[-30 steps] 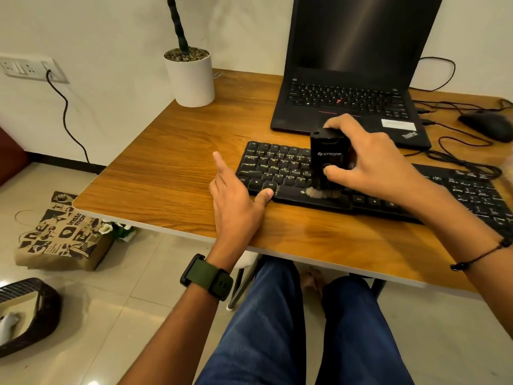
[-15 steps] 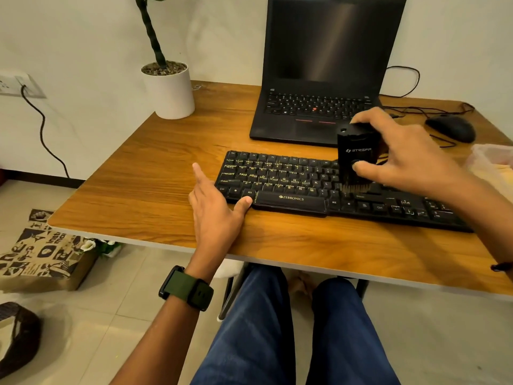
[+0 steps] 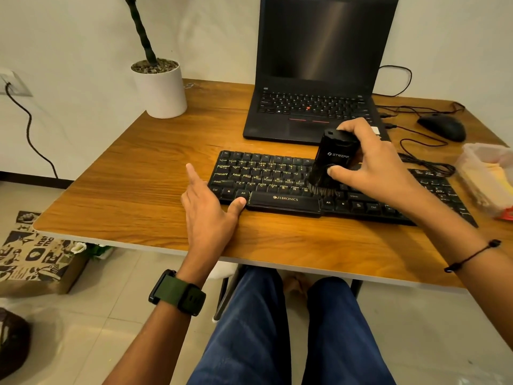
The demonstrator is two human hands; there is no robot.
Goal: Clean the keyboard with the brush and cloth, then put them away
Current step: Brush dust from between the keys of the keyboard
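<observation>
Black keyboard (image 3: 280, 180): flat on wooden desk (image 3: 133, 190), before laptop (image 3: 316, 79).
Brush (image 3: 331, 162): upright, bristles on keys right of spacebar.
Right hand (image 3: 369, 162): grips brush.
Left hand (image 3: 208, 209): fingers relaxed, thumb touching keyboard's front-left corner, holding nothing.

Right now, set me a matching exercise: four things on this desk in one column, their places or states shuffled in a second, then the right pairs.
Things
1. brush
2. left hand
3. mouse
4. plant pot

Places or states
A. far left part of the desk, by the wall
B. gripped by the right hand, bristles on the keyboard
C. thumb against the keyboard's front left edge
D. right of the laptop

Pairs: 1-B, 2-C, 3-D, 4-A
</observation>
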